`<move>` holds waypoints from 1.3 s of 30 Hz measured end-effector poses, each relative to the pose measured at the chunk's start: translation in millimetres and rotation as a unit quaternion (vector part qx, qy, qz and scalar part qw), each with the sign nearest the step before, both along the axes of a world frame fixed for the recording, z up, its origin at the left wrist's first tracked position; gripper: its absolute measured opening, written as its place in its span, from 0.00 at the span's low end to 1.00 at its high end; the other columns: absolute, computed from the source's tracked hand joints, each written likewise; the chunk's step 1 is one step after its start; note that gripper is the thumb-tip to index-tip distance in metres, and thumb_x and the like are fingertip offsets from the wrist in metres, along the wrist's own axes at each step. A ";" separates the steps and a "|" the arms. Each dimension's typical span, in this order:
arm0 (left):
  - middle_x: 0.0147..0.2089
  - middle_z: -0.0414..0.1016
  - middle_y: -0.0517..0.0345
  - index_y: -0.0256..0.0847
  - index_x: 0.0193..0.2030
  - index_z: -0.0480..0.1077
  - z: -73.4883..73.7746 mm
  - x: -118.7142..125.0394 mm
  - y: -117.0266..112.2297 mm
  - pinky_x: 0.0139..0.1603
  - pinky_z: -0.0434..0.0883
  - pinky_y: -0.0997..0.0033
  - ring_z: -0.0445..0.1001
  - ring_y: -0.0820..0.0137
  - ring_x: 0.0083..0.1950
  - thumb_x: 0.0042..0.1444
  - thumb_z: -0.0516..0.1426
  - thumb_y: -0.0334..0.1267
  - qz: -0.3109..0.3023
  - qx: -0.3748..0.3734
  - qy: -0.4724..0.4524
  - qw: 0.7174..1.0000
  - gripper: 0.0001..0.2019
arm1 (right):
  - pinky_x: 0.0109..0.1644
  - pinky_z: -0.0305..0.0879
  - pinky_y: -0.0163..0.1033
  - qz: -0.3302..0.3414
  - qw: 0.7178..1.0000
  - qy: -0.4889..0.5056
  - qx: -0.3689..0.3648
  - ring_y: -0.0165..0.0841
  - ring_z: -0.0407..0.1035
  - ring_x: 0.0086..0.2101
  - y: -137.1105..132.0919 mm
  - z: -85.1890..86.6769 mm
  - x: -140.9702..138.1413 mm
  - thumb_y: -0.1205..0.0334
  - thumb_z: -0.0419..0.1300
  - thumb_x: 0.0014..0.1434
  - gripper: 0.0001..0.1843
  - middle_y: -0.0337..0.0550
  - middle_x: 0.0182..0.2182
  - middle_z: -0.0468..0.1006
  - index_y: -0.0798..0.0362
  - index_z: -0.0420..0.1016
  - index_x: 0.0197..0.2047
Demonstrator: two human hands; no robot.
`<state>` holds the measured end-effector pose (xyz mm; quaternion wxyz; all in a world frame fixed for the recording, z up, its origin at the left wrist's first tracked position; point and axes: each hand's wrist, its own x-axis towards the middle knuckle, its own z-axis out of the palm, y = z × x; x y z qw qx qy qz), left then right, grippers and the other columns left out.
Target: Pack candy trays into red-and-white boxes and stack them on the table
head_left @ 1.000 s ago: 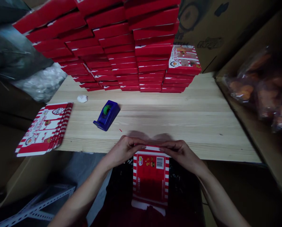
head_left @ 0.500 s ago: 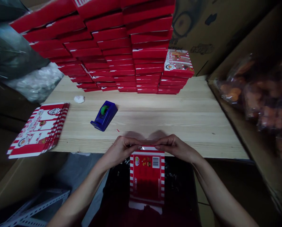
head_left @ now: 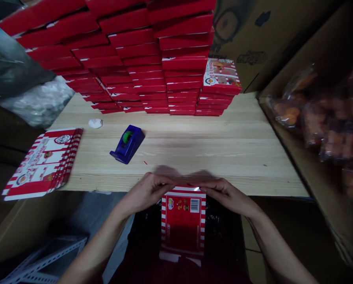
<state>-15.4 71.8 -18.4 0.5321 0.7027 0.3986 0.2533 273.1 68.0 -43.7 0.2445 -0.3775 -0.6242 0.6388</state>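
Observation:
A red and white striped cardboard box with a barcode faces up in front of my body, its far end at the table's front edge. My left hand pinches the far left corner between thumb and fingers. At the far right corner my right hand does the same, fingers along the top edge and thumb below. The near end of the box rests toward my lap, with pale flaps showing. Whether the box is folded up or flat, I cannot tell.
A blue tape dispenser with green tape stands left of centre. Flat printed cartons lie stacked at the left edge. Red boxes form a tall wall behind. A crumpled white scrap lies near them. Bagged orange items fill a carton at right.
My right hand has shifted slightly right and down along the box's far edge. My left hand keeps its pinch. The whole view has moved a little.

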 end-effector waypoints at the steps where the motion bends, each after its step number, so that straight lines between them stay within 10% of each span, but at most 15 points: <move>1: 0.48 0.86 0.53 0.50 0.56 0.80 3.0 -0.7 -2.5 0.46 0.79 0.64 0.85 0.61 0.45 0.68 0.57 0.32 -0.003 0.009 0.007 1.000 0.16 | 0.68 0.66 0.59 -0.004 1.000 -0.012 0.017 0.44 0.77 0.56 -3.2 -0.4 0.6 0.58 0.60 0.70 0.15 0.37 0.50 0.86 0.34 0.82 0.56; 11: 0.68 0.73 0.53 0.55 0.69 0.68 5.3 -1.7 -34.4 0.69 0.67 0.51 0.71 0.58 0.69 0.69 0.56 0.30 0.015 0.063 0.039 0.997 0.25 | 0.63 0.71 0.61 -0.089 0.992 -0.053 0.066 0.49 0.78 0.55 -29.6 -13.8 -5.9 0.55 0.65 0.67 0.17 0.41 0.53 0.85 0.34 0.81 0.58; 17: 0.60 0.81 0.53 0.50 0.63 0.75 -7.0 -3.4 -37.0 0.63 0.74 0.59 0.80 0.62 0.60 0.70 0.55 0.32 0.049 0.017 -0.002 0.999 0.18 | 0.62 0.72 0.56 -0.057 0.996 -0.010 0.074 0.44 0.78 0.54 -21.2 -4.1 -36.3 0.56 0.61 0.70 0.15 0.39 0.53 0.85 0.32 0.81 0.57; 24: 0.51 0.85 0.49 0.42 0.54 0.79 -25.7 -5.8 -40.5 0.56 0.79 0.60 0.84 0.60 0.53 0.64 0.63 0.38 0.232 -0.044 -0.115 0.965 0.13 | 0.59 0.75 0.54 -0.113 0.990 -0.045 0.067 0.44 0.80 0.52 -28.6 -4.1 -35.4 0.52 0.64 0.67 0.13 0.41 0.50 0.87 0.36 0.84 0.53; 30: 0.71 0.67 0.42 0.41 0.54 0.75 -11.9 -96.8 28.9 0.73 0.59 0.47 0.59 0.49 0.75 0.51 0.70 0.44 0.497 0.161 0.129 0.843 0.24 | 0.48 0.83 0.45 -0.197 0.974 -0.069 0.082 0.45 0.85 0.42 -23.4 -7.9 -18.6 0.49 0.68 0.59 0.10 0.42 0.40 0.89 0.39 0.89 0.42; 35: 0.36 0.81 0.51 0.38 0.32 0.76 -9.3 -140.5 64.9 0.44 0.72 0.64 0.78 0.59 0.44 0.55 0.64 0.51 0.412 -0.030 0.115 0.903 0.16 | 0.49 0.80 0.35 -0.223 0.963 -0.065 0.137 0.41 0.84 0.44 -14.1 9.3 -14.0 0.49 0.68 0.58 0.11 0.40 0.44 0.89 0.38 0.89 0.43; 39: 0.25 0.75 0.57 0.37 0.29 0.76 -13.6 -143.9 71.1 0.30 0.65 0.72 0.69 0.71 0.26 0.54 0.64 0.46 0.407 -0.087 0.079 0.906 0.13 | 0.50 0.79 0.34 -0.241 0.958 -0.059 0.140 0.40 0.84 0.45 -16.4 14.3 -16.5 0.50 0.69 0.59 0.10 0.39 0.43 0.89 0.37 0.89 0.43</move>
